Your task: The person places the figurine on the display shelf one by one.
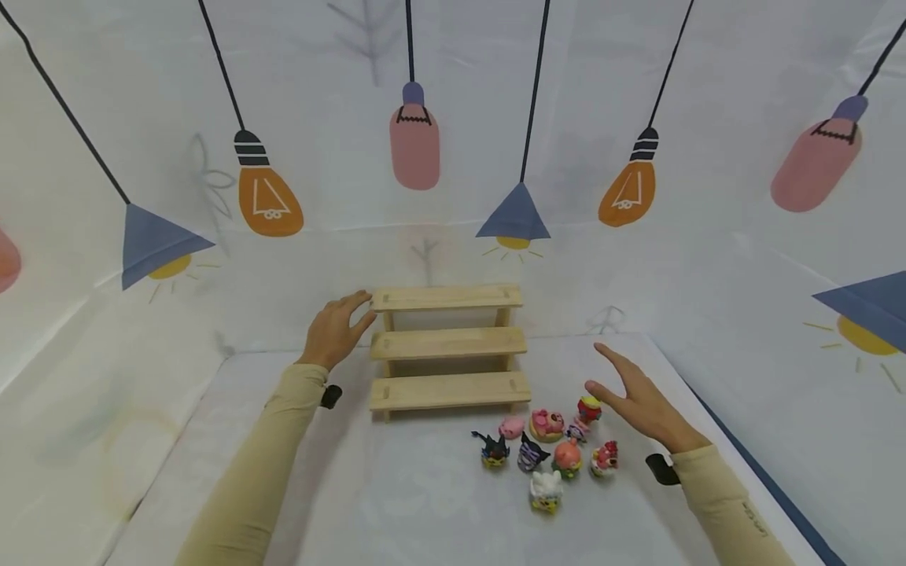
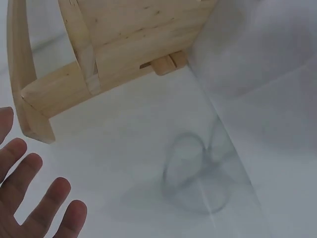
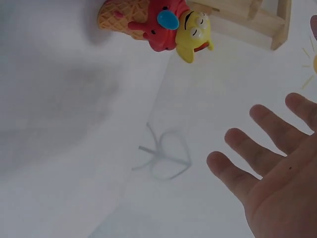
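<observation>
A three-step wooden shelf [image 1: 448, 344] stands at the back of a white-covered table [image 1: 396, 503]. My left hand [image 1: 338, 328] is at the left end of its top step, fingers spread and holding nothing; in the left wrist view the fingers [image 2: 34, 198] hover just below the shelf's corner [image 2: 39, 104]. My right hand [image 1: 637, 397] hovers open to the right of a cluster of several small toy figures [image 1: 548, 448] lying in front of the shelf. The right wrist view shows the open palm [image 3: 277, 183] and a red-and-yellow figure [image 3: 173, 25] near the shelf's foot.
White fabric walls printed with hanging lamps and bulbs [image 1: 269, 196] enclose the table on three sides. The table's right edge [image 1: 750, 464] runs close to my right forearm. A white figure [image 1: 546, 491] lies nearest the front.
</observation>
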`<state>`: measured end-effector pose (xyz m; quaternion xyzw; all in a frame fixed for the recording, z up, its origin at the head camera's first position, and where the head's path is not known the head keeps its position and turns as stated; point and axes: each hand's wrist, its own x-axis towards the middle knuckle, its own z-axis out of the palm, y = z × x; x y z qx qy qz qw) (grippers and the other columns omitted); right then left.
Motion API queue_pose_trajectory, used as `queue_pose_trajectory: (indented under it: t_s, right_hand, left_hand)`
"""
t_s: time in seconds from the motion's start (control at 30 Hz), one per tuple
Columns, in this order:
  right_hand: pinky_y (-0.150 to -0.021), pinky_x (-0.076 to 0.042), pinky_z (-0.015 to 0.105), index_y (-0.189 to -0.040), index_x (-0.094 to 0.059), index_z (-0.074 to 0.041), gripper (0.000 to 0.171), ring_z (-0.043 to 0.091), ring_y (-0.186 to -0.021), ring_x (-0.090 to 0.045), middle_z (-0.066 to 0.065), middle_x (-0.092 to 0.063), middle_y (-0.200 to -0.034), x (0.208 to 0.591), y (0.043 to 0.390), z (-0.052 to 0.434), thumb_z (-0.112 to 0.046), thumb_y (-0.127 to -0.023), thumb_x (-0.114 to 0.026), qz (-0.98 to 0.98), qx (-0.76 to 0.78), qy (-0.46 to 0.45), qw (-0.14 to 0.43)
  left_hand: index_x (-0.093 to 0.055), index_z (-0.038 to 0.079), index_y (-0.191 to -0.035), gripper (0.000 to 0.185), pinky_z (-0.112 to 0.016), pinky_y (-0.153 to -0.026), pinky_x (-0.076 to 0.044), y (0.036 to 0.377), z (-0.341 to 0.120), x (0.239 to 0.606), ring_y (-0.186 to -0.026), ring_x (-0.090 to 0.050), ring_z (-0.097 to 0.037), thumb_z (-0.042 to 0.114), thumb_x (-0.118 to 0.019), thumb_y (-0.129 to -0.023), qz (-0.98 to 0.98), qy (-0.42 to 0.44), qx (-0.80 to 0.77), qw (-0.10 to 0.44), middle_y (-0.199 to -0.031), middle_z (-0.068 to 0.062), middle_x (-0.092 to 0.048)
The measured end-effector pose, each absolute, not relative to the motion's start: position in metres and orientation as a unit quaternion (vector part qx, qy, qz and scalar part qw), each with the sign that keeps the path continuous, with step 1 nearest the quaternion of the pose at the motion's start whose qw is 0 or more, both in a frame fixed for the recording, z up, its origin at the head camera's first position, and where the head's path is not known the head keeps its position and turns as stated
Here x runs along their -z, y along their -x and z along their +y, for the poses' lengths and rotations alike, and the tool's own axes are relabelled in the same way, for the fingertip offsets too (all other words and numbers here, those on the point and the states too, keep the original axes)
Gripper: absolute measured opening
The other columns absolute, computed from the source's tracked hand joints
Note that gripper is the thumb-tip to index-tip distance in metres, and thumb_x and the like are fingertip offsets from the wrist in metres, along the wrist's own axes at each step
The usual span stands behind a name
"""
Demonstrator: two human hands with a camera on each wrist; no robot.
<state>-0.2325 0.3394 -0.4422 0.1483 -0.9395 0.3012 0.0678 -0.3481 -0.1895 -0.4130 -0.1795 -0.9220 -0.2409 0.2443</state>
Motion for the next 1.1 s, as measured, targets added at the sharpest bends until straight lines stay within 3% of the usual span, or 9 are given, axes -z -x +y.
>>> queue_pose_trajectory:
  t_s: [0.13,0.33,0.53,0.73,1.1]
  right_hand:
    - [-0.105,-0.029,0.072,-0.161,-0.029,-0.011,0.078,0.048,-0.141,-0.034,0.022,-0.037,-0.158,0.447,0.233,0.343,-0.04,-0.099,-0.067,-0.94,-0.299,-0.15,0.064]
    - [-0.101,-0.041,0.063,-0.159,-0.029,-0.01,0.081,0.044,-0.132,-0.048,0.021,-0.043,-0.153,0.462,0.229,0.354,-0.039,-0.097,-0.071,-0.937,-0.31,-0.153,0.055]
    - [-0.088,-0.053,0.052,-0.146,-0.048,-0.006,0.064,0.037,-0.113,-0.064,0.017,-0.06,-0.136,0.475,0.226,0.362,-0.036,-0.095,-0.074,-0.932,-0.321,-0.162,0.032]
    - [-0.082,-0.057,0.041,-0.14,-0.054,-0.002,0.059,0.033,-0.108,-0.066,0.017,-0.062,-0.132,0.484,0.234,0.365,-0.035,-0.094,-0.074,-0.923,-0.343,-0.17,-0.02]
    - [-0.078,-0.055,0.033,-0.127,-0.063,-0.007,0.045,0.029,-0.102,-0.068,0.012,-0.067,-0.122,0.486,0.241,0.364,-0.032,-0.093,-0.077,-0.925,-0.344,-0.162,-0.028]
  left_hand:
    - [-0.068,0.007,-0.132,0.039,-0.056,-0.088,-0.051,0.355,-0.192,0.412,-0.117,-0.062,-0.042,0.028,-0.07,-0.099,-0.921,0.183,0.243,0.244,-0.136,-0.013,-0.064]
    - [-0.069,0.008,-0.131,0.039,-0.052,-0.082,-0.054,0.359,-0.19,0.413,-0.115,-0.064,-0.036,0.033,-0.064,-0.102,-0.926,0.17,0.277,0.192,-0.141,-0.008,-0.062]
    - [-0.07,0.009,-0.129,0.039,-0.048,-0.078,-0.055,0.362,-0.185,0.412,-0.11,-0.066,-0.03,0.036,-0.063,-0.102,-0.931,0.166,0.265,0.185,-0.142,-0.006,-0.061]
    - [-0.072,0.01,-0.128,0.038,-0.044,-0.069,-0.056,0.366,-0.186,0.412,-0.096,-0.07,-0.026,0.037,-0.064,-0.102,-0.928,0.157,0.284,0.184,-0.14,-0.004,-0.063]
    - [-0.074,0.012,-0.125,0.036,-0.038,-0.056,-0.054,0.369,-0.187,0.405,-0.083,-0.072,-0.024,0.037,-0.066,-0.1,-0.931,0.154,0.275,0.184,-0.135,-0.003,-0.066]
